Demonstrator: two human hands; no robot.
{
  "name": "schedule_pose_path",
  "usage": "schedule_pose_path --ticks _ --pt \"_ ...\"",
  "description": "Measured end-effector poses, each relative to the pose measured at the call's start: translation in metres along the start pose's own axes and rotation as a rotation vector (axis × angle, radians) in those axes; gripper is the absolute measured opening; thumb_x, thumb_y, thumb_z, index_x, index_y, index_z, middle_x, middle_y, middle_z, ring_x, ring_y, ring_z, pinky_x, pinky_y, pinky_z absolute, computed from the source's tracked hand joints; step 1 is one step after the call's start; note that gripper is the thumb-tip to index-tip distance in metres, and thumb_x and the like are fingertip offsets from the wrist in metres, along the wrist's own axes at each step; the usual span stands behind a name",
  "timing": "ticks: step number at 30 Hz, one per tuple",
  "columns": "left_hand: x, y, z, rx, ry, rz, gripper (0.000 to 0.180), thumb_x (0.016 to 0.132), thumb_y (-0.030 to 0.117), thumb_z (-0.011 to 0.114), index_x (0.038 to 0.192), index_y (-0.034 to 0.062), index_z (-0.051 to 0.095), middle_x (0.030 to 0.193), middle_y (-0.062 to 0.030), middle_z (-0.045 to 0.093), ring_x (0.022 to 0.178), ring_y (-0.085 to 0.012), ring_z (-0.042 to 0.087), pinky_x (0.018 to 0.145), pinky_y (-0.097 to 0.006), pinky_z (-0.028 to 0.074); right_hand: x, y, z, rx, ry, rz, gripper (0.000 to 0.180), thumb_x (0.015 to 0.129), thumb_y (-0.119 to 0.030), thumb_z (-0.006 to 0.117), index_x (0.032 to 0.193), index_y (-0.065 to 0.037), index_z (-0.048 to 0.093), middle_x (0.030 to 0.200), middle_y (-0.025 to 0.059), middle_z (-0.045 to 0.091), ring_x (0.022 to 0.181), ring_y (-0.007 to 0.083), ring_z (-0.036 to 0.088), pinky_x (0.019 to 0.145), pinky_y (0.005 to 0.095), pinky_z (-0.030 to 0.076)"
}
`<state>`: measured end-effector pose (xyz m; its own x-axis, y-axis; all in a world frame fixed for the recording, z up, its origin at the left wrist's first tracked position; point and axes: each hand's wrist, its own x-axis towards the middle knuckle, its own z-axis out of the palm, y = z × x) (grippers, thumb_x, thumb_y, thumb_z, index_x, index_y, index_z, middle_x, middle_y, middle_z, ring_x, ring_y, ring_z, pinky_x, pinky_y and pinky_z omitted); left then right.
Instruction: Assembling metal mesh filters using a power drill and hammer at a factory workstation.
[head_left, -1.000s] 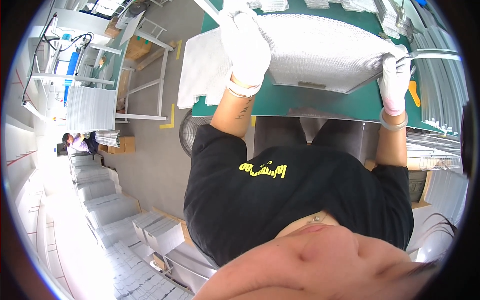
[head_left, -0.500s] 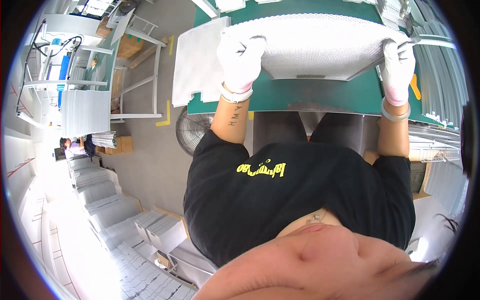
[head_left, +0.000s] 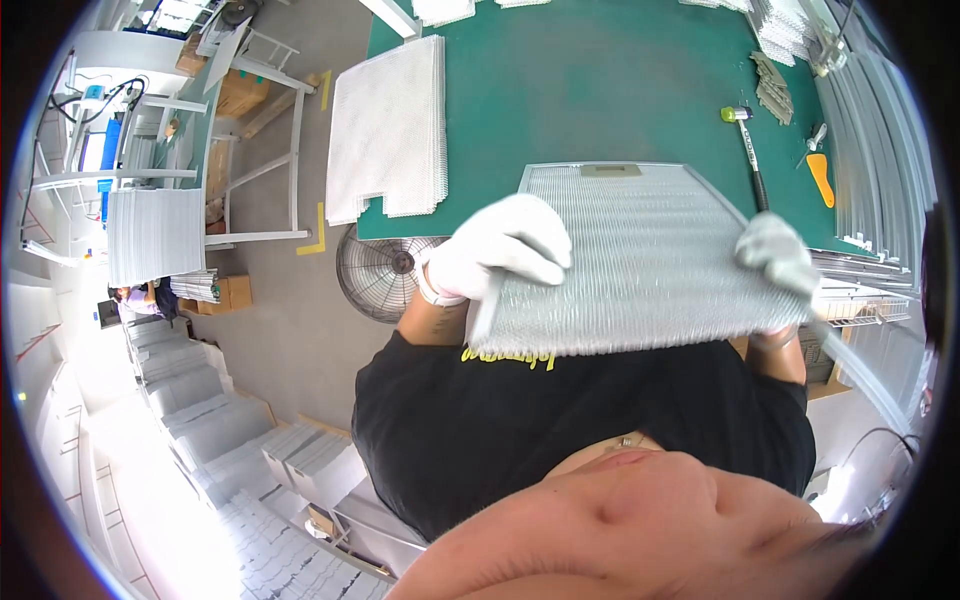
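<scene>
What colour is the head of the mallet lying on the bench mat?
Yellow-green, on a dark handle: the mallet lies on the green mat, head view.

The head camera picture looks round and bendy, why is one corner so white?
Head view: a fisheye lens bends the green table's straight edges and leaves black corners; bright glare washes out the stacked grey panels on the floor at lower left; the rectangular metal mesh filter panel, held by both white-gloved hands, left and right, stays fairly sharp.

Left hand (head_left: 505, 245) and right hand (head_left: 775, 252), both gloved, grip opposite edges of a framed mesh panel (head_left: 640, 265) above the green table (head_left: 600, 90); hammer (head_left: 747, 145) lies beyond.
</scene>
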<state>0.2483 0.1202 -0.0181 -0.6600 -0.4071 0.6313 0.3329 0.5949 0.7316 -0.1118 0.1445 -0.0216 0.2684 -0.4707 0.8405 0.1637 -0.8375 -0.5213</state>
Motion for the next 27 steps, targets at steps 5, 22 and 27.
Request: schedule_pose_path --ticks 5,22,27 --pt "-0.023 -0.049 0.002 0.624 -0.227 -0.499 0.049 0.081 0.019 0.070 0.128 0.0085 0.058 0.128 -0.0127 0.058 0.123 -0.0319 0.053 0.103 -0.043 0.042 -0.025 -0.017 -0.001 -0.061 -0.043 0.053 0.024 0.084 -0.025 0.059 0.091 -0.004 0.050 0.092 0.0186 0.066 0.076 0.0301 0.065 0.063 0.0433 0.052" --pt "0.027 -0.015 -0.050 -0.300 -0.706 -0.138 0.066 0.078 0.029 0.080 0.132 -0.0002 0.056 0.140 -0.0238 0.050 0.129 -0.0439 0.049 0.106 -0.055 0.038 0.012 -0.036 -0.009 -0.050 -0.139 0.189 0.027 0.079 -0.029 0.062 0.091 -0.006 0.054 0.097 0.0186 0.067 0.082 0.0315 0.066 0.067 0.0430 0.051" --pt "0.032 0.010 -0.001 0.003 -0.420 -0.119 0.060 0.068 0.016 0.074 0.126 0.0046 0.061 0.135 -0.0242 0.054 0.122 -0.0462 0.052 0.101 -0.056 0.042 0.008 -0.013 -0.040 -0.368 -0.328 0.194 0.027 0.079 -0.026 0.064 0.095 -0.006 0.057 0.097 0.0174 0.066 0.085 0.0323 0.066 0.072 0.0423 0.052"
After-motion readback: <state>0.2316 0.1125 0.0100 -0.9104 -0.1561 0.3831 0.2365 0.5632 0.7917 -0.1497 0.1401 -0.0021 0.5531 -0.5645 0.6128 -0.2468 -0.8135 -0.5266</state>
